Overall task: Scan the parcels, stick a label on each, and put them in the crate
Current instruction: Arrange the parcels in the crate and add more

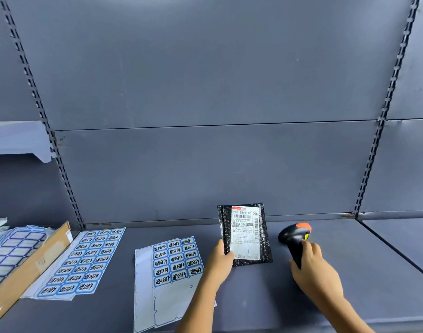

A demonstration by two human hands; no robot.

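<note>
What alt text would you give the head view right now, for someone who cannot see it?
The left hand holds up a black parcel at a grey shelf, printed side toward the camera, while the right hand grips a scanner beside it. To the left, sticker sheets lie on the shelf.

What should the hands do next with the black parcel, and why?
Probably aim the scanner at the parcel's white label and scan it. The left hand holds the parcel up with its barcodes showing, and the right hand grips the scanner just beside it, so scanning looks like the step at hand.
</note>
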